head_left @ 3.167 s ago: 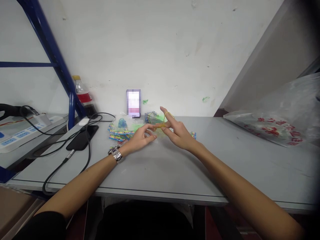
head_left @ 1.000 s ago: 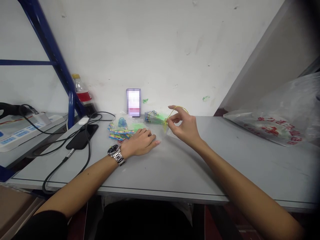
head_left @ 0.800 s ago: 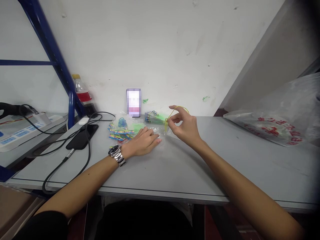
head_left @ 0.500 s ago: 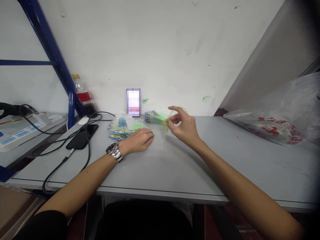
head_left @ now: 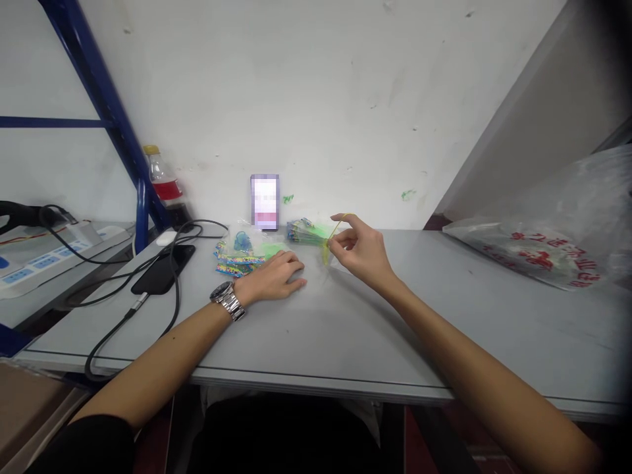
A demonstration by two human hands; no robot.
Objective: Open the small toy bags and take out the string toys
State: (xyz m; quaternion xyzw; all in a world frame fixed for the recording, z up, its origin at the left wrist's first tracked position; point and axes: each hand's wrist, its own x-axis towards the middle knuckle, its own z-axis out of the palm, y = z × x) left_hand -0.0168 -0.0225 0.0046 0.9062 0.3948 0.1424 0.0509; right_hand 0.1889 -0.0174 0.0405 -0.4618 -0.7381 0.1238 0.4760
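My right hand (head_left: 363,257) pinches a thin yellow rubber band (head_left: 338,228) by a bundle of clear packets. The band runs from the bundle's gathered end up over my raised index finger. That bundle (head_left: 307,232), with green contents and colourful printed edges, lies near the wall. My left hand (head_left: 271,275), with a metal watch on the wrist, rests palm down with fingers stretched out and holds nothing. Beside its fingertips and knuckles lie more clear packets (head_left: 239,260) with blue and yellow printed strips; a blue item shows through one.
A lit phone (head_left: 265,203) leans against the wall. To the left are a dark phone (head_left: 164,268) on a cable, a cola bottle (head_left: 166,187) and a white power strip (head_left: 44,264). A large clear plastic bag (head_left: 548,243) with red print stands at the right.
The loose yellow loop over my right index finger is now pulled into a straighter line. My left thumb has moved slightly outward from the hand.
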